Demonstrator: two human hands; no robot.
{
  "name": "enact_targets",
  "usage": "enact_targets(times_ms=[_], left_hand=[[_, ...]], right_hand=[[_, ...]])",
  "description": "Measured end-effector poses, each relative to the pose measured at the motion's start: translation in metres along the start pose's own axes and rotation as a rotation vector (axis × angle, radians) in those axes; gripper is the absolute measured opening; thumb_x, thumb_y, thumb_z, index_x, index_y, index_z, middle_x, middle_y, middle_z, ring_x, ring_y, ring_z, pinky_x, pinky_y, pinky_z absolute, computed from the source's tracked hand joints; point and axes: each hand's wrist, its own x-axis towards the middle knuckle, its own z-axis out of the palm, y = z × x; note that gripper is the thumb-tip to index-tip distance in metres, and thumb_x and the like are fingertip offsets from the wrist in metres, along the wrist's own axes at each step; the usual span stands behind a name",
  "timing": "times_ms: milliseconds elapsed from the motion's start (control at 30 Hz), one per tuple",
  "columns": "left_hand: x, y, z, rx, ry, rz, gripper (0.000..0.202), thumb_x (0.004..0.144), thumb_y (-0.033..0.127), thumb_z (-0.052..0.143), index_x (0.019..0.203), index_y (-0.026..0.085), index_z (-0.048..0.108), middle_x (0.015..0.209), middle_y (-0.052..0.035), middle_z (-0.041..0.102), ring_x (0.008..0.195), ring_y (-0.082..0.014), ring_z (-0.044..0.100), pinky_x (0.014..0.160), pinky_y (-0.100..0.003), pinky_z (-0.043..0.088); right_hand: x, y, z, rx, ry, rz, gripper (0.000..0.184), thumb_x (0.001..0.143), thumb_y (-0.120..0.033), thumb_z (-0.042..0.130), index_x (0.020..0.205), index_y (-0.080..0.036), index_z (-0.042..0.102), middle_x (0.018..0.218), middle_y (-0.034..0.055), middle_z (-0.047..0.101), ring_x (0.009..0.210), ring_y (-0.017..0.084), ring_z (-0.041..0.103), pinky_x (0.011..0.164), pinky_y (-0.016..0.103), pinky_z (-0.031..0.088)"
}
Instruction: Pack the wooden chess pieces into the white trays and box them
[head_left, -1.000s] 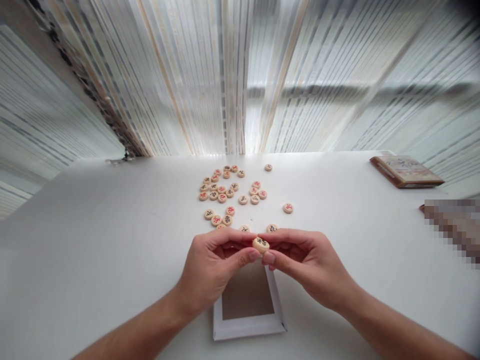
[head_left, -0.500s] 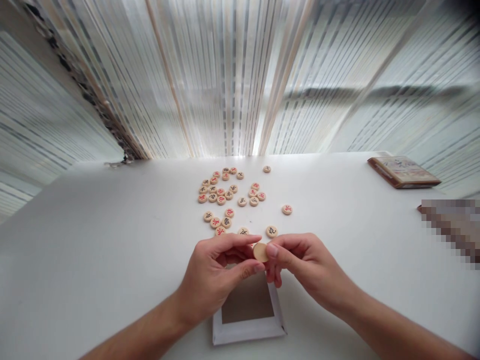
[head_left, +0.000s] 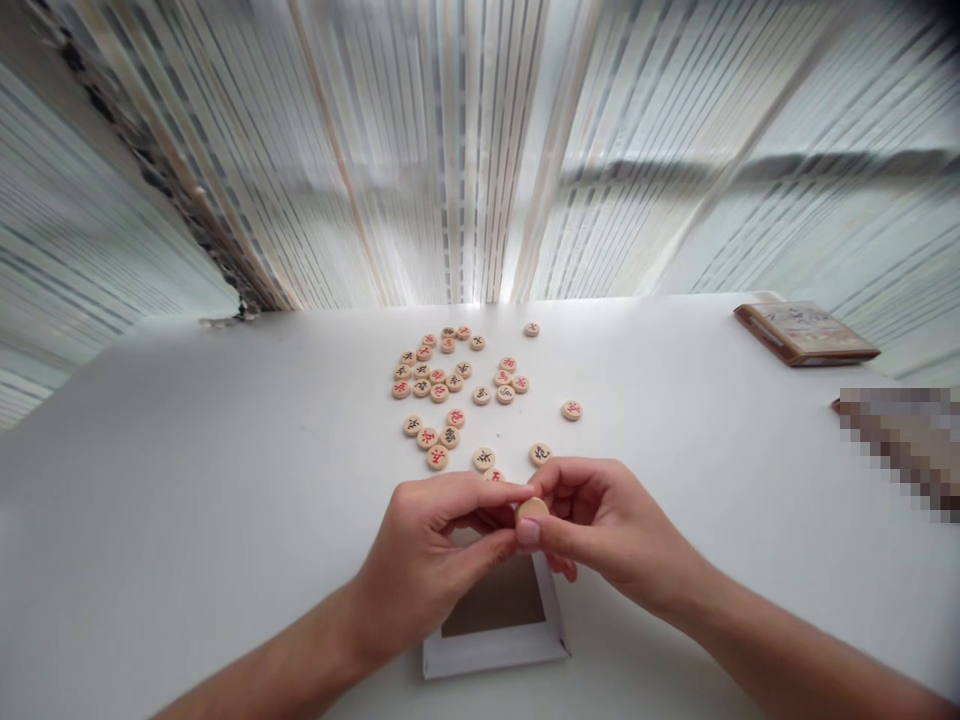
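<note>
Just above a shallow white box (head_left: 495,650) with a brown inside, both hands meet at one round wooden Chinese chess piece (head_left: 533,509). A plain, unmarked face of it is turned up towards me. My right hand (head_left: 607,515) pinches the piece, its thumb across the lower edge. From the other side, my left hand (head_left: 442,540) has its index fingertip and thumb closed at the piece's rim. Beyond the fingers lie a black-marked piece (head_left: 484,459), a red-marked piece (head_left: 493,476) partly covered by my left hand, and another black-marked piece (head_left: 540,455).
Several more pieces with red or black characters (head_left: 439,377) lie loosely spread over the white table (head_left: 225,520). One red piece (head_left: 572,410) sits apart on the right. A flat brown-edged box (head_left: 806,333) is at the far right, near a blurred-out object (head_left: 900,440). Striped curtains (head_left: 480,150) hang behind.
The piece has shifted slightly right and tilted, and my right thumb has moved to its lower edge. My left index finger has come down onto the piece. The view has shifted a little.
</note>
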Motion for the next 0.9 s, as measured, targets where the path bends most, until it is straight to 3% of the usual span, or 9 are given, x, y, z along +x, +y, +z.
enact_targets(times_ms=[133,233,400,633,900], left_hand=[[0.0007,0.0023,0.0002,0.061,-0.035,0.01,0.035,0.087,0.002,0.082,0.115,0.023,0.087,0.089,-0.003,0.086,0.077,-0.0138,0.08,0.076,-0.018,0.064],[0.0006,0.003,0.0004,-0.043,-0.051,-0.077,0.035,0.087,0.002,0.082,0.114,0.024,0.087,0.089,-0.0024,0.086,0.08,-0.0145,0.081,0.077,-0.018,0.065],[0.0002,0.0023,0.0008,-0.224,0.017,-0.22,0.032,0.083,0.005,0.087,0.109,0.023,0.088,0.088,-0.0023,0.087,0.08,-0.0166,0.083,0.076,-0.019,0.067],[0.0011,0.0021,0.0022,-0.256,-0.029,-0.174,0.035,0.088,0.001,0.082,0.114,0.023,0.086,0.093,-0.0027,0.087,0.081,-0.0152,0.084,0.08,-0.019,0.068],[0.0001,-0.0016,0.0008,-0.197,-0.007,-0.089,0.039,0.088,0.0,0.081,0.118,0.025,0.084,0.099,-0.0025,0.086,0.087,-0.0142,0.084,0.081,-0.018,0.067]], right_hand=[[-0.0012,0.001,-0.0003,-0.061,-0.006,-0.008,0.031,0.074,-0.031,0.098,0.074,-0.014,0.072,0.056,-0.0015,0.066,0.045,0.007,0.054,0.044,0.017,0.042],[-0.0027,0.0,-0.0016,-0.081,-0.03,-0.035,0.03,0.083,-0.036,0.092,0.075,-0.014,0.073,0.054,-0.0011,0.065,0.046,0.008,0.055,0.048,0.019,0.045],[-0.0028,0.0003,-0.0047,-0.028,-0.073,-0.044,0.031,0.093,-0.042,0.082,0.083,-0.013,0.077,0.06,0.0026,0.071,0.051,0.01,0.061,0.053,0.02,0.05],[-0.0024,-0.0008,0.0002,0.033,-0.058,-0.017,0.026,0.076,-0.026,0.097,0.084,-0.014,0.076,0.066,-0.0011,0.071,0.052,0.008,0.06,0.052,0.017,0.05],[-0.0035,-0.0059,0.0018,0.005,-0.014,-0.1,0.021,0.073,-0.019,0.099,0.088,-0.016,0.085,0.068,0.0006,0.074,0.057,0.008,0.062,0.056,0.016,0.052]])
